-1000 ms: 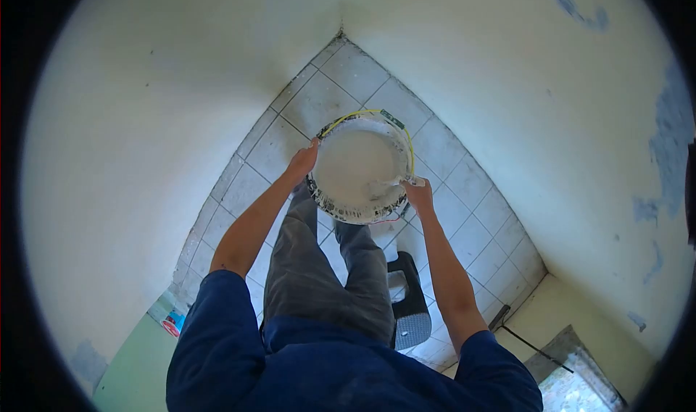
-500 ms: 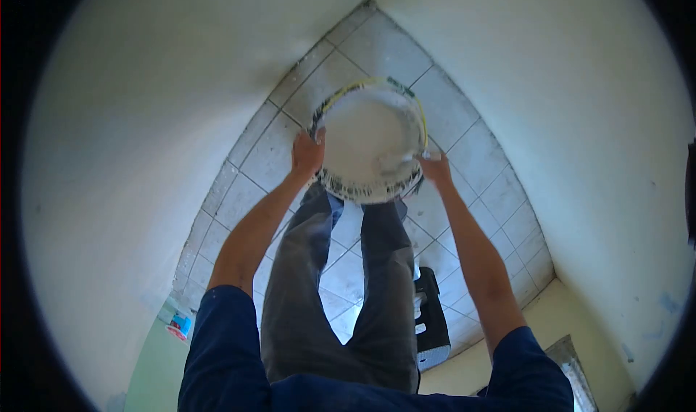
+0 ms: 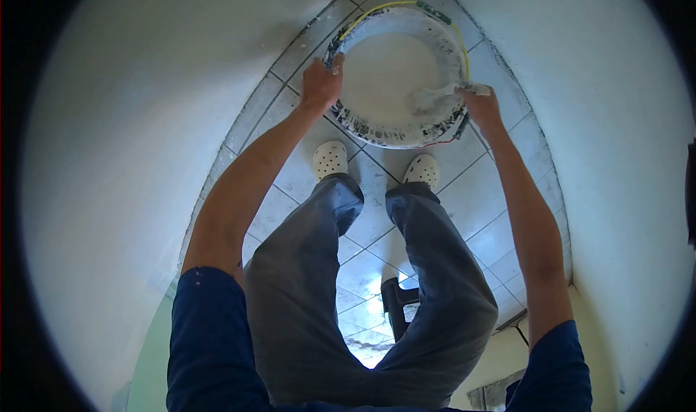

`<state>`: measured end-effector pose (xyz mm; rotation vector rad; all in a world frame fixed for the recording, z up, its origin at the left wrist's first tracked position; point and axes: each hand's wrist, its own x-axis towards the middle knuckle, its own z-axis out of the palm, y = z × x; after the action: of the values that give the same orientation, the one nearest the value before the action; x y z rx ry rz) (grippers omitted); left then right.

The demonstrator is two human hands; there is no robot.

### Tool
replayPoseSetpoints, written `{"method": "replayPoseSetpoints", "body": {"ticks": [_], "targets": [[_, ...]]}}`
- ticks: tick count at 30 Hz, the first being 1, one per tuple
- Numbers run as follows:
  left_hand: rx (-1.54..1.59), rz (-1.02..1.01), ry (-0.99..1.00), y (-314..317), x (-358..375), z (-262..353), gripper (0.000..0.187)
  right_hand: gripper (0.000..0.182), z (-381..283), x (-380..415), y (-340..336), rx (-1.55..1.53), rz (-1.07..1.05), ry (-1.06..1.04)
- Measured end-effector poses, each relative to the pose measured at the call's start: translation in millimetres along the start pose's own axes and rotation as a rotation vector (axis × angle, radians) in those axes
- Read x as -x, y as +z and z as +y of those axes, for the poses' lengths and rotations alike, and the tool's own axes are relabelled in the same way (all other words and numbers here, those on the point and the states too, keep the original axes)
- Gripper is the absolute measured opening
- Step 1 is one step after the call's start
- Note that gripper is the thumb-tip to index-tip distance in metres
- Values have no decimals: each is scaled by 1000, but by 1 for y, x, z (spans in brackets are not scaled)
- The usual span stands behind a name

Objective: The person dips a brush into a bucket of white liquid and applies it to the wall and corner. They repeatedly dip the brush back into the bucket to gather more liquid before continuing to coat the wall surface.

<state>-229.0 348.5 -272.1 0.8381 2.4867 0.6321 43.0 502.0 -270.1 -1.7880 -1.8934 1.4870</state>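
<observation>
A wide round tub [image 3: 362, 133] with a smeared rim holds a smooth whitish mixture [image 3: 391, 78]. A yellow wire handle with a green grip [image 3: 433, 11] lies round its far side. My left hand [image 3: 322, 84] is closed on the left rim, thumb on top. At the right rim, my right hand [image 3: 481, 106] is closed on the end of a mixture-coated tool [image 3: 442, 93], whose other end rests in the mixture. Whether the right fingers also grip the rim cannot be made out.
Pale walls rise close on the left [image 3: 130, 158] and right [image 3: 616, 158]. The tub is over a tiled floor [image 3: 471, 187], just ahead of my white clogs [image 3: 330, 160]. A black object [image 3: 394, 307] stands between my legs.
The tub has moved forward, away from my body, with both hands still at its rim. My legs are bent wider apart and the white clogs have come into view.
</observation>
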Motion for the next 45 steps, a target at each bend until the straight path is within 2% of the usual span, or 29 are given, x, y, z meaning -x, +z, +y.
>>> {"method": "replayPoseSetpoints", "body": {"ticks": [1,2,5,7,9,13,16,19,21,24,25,27,29,31,33,36,39,42,45], "targets": [[7,-15,37,5,-6,-10,64,47,-5,-3,1,-27,34,-6],[12,-30,72,9,-9,-18,64,27,-9,-6,1,33,31,-56],[1,-16,201,32,-12,-41,62,45,-6,-21,-2,59,75,-11],[32,-21,174,21,-4,-29,60,47,-3,-32,-2,53,19,-51],[112,-99,34,6,8,-13,58,47,-9,-18,-7,41,-75,-70],[123,41,332,28,-2,-45,53,38,-5,-6,-3,259,268,-585],[168,116,426,33,-7,-49,47,35,-30,22,-7,469,173,-852],[207,243,597,37,-27,-43,41,35,-48,35,-1,379,23,-826],[213,201,680,37,-44,-39,38,38,-41,30,4,288,-9,-859],[277,127,555,22,-57,-9,35,38,-38,5,14,183,-50,-898],[239,202,647,16,-65,3,33,37,-36,-5,16,158,-53,-911],[162,338,826,7,-65,19,33,33,-18,-18,24,66,15,-811],[133,311,1010,0,-57,42,29,29,-26,-20,28,-62,-15,-769],[133,264,1171,5,-52,58,28,24,-49,-7,25,-205,-158,-766],[158,172,1281,16,-41,73,28,22,-54,-9,22,-68,-138,-815],[307,-100,955,18,-21,94,29,27,-60,-22,27,4,-202,-817],[312,-255,910,14,-25,96,34,25,-63,-22,23,-16,-291,-732],[142,-238,996,2,-27,102,34,23,-57,-26,26,-6,-290,-703],[81,-283,1047,-3,-33,112,34,22,-64,-26,23,161,-303,-758]]}}
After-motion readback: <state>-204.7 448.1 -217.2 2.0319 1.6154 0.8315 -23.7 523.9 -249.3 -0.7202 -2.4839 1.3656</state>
